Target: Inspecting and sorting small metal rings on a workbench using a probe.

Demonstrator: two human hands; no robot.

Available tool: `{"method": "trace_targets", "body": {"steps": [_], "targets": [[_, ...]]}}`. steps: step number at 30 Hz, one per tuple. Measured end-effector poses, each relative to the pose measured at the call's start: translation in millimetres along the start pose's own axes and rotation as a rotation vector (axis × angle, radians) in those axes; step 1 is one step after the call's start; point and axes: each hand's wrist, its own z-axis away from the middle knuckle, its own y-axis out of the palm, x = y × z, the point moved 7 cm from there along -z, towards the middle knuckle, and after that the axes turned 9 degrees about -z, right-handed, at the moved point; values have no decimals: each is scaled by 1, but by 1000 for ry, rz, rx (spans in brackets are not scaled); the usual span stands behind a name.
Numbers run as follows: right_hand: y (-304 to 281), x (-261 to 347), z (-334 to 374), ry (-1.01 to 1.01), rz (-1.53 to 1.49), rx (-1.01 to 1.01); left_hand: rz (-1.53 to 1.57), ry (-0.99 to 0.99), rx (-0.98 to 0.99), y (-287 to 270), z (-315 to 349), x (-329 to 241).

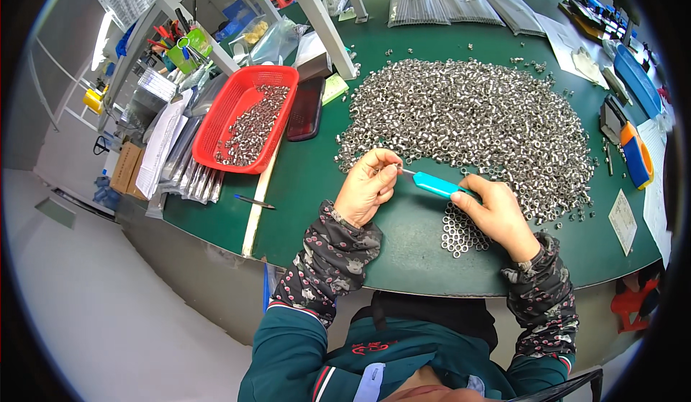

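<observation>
head view: green table strewn with metal rings, grey floor.

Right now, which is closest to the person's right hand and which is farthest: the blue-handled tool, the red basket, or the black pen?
From the right hand, in the head view:
1. Blue-handled tool: held in that hand.
2. Black pen: far to the left, near the table's front edge.
3. Red basket: farther left and back, holding small metal parts.

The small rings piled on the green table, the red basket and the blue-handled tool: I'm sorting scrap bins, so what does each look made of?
Small rings: likely bare metal, silvery with bright glints.
Red basket: probably moulded plastic, uniform glossy red with slotted walls.
Blue-handled tool, in the right hand: handle looks plastic, smooth turquoise; thin tip looks metal, reaching the left hand.
</observation>
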Motion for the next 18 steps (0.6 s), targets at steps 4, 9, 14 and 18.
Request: {"method": "trace_targets", "body": {"steps": [4,9,14,18], "targets": [[3,-4,-1,44,-55,47,-10,9,-11,1,1,1],[3,-4,0,111,-72,102,-66,26,-28,3,4,2],[-1,2,0,62,51,49,-103,31,-57,1,4,3],[-1,2,1,5,98,10,-102,17,-57,-1,2,7]]}}
